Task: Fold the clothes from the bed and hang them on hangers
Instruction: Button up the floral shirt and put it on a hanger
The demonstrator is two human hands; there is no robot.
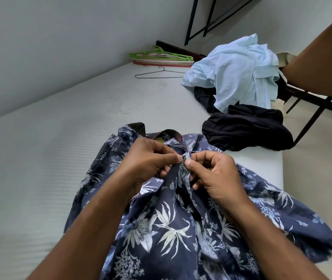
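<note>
Both hands point(153, 158) point(213, 174) pinch the floral shirt's point(171, 225) placket between fingers point(187, 163).

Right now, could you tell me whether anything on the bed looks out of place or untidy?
Nothing damaged. The light blue shirt lies crumpled over dark clothes near the right edge of the bed, and one wire hanger lies apart from the stacked plastic hangers.

A brown chair point(326, 57) and black frame point(191, 19) stand by pale walls point(60, 47).

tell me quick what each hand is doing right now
Left hand: pinches the floral shirt at its button edge.
Right hand: pinches the same shirt's facing edge.
</note>
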